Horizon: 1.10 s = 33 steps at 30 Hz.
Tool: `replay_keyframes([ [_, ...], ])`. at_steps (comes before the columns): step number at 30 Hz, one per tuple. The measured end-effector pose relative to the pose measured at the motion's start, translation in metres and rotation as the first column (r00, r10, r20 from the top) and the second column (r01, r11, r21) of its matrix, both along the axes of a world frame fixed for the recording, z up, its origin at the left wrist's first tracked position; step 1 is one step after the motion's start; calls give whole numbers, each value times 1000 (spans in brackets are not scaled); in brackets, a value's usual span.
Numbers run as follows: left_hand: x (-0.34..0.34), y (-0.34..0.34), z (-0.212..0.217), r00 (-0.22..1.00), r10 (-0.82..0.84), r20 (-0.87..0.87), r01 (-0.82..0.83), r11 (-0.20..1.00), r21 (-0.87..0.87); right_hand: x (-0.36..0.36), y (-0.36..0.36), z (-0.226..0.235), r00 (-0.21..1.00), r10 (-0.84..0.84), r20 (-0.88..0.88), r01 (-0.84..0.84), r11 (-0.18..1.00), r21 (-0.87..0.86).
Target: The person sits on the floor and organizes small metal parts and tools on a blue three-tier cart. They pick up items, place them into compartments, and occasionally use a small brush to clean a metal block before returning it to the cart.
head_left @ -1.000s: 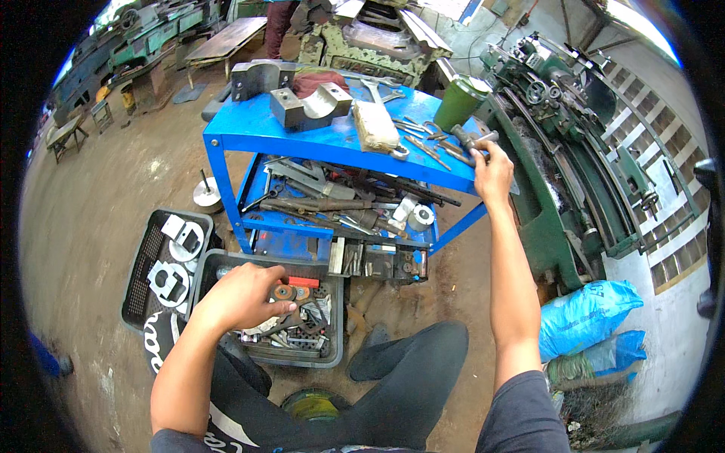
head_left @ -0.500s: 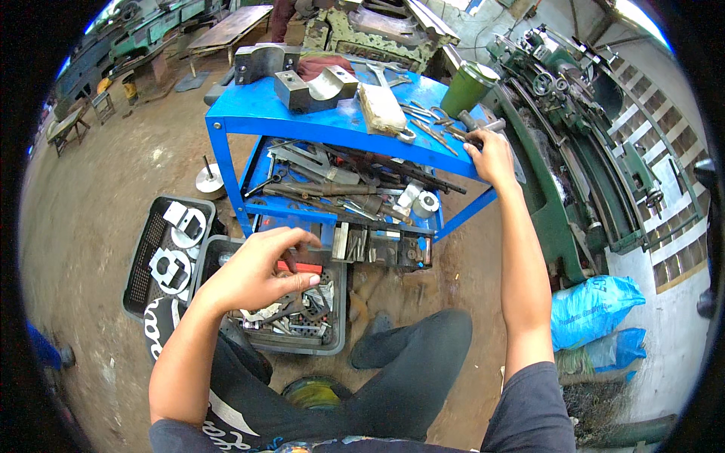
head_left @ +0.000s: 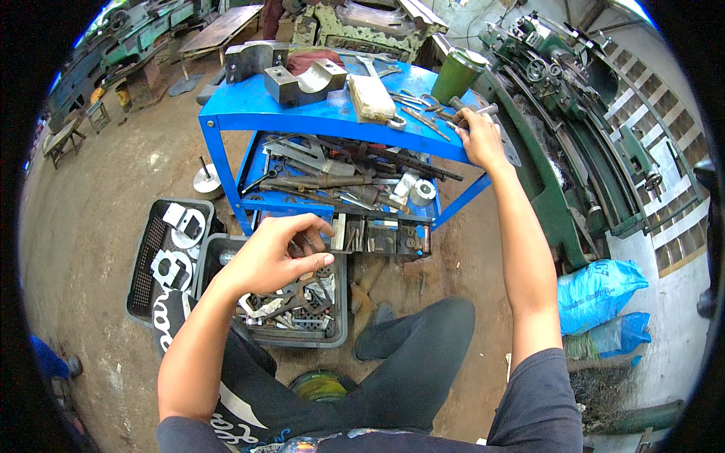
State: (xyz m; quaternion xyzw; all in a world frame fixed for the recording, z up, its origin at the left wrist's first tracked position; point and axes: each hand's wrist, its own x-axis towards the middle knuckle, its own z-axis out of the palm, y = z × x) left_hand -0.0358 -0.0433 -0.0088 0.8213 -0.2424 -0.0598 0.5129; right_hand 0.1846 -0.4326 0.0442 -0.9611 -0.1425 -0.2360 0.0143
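My left hand (head_left: pixel 285 253) hovers over a grey crate (head_left: pixel 340 321) of loose metal parts, its fingers bent and apart with nothing between them. Up on the top of a blue tool cart (head_left: pixel 260 113), near its right front corner, my right hand (head_left: pixel 480 140) has its fingertips and thumb drawn together; what is between them is hidden. Several slim drill bits (head_left: pixel 425 122) lie just left of it. A metal tool with a cylindrical head (head_left: pixel 487 109) lies behind the fingers. A green cup (head_left: pixel 458 75) stands farther back.
A pale block (head_left: pixel 371 98) and a curved-recess metal block (head_left: pixel 306 83) sit on the cart. Its lower shelf holds bars and tools; an open drawer (head_left: pixel 381 235) juts out. A black crate (head_left: pixel 141 260) holds white parts. A green lathe (head_left: pixel 559 204) and blue sacks (head_left: pixel 600 296) stand right.
My left hand has shifted slightly right, toward the drawer. The right hand stays at the cart's corner, its fingers drawn in closer. The whole view has shifted a little.
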Motion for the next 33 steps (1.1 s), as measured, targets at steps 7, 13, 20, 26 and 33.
replay_keyframes([
  [7, 2, -14, 2, 997, -76, -7, 75, 996, -36, -32, 9, -4, 935, 74, 346, -196, 923, 332],
  [13, 5, -23, 3, 998, -67, 19, 67, 998, 10, -85, 29, -73, 998, 69, 13, -43, 457, 889],
  [20, 0, -20, -5, 999, -35, 6, 34, 992, 118, -109, 45, -241, 801, -16, -598, 429, 713, 555],
  [26, 6, -11, -12, 1000, 8, 4, -9, 974, 226, -92, 58, -301, 832, 53, -552, 311, 780, 543],
  [33, 19, -12, -21, 1000, -6, -25, 13, 962, 272, -78, 76, -321, 811, 125, -571, 277, 777, 565],
])
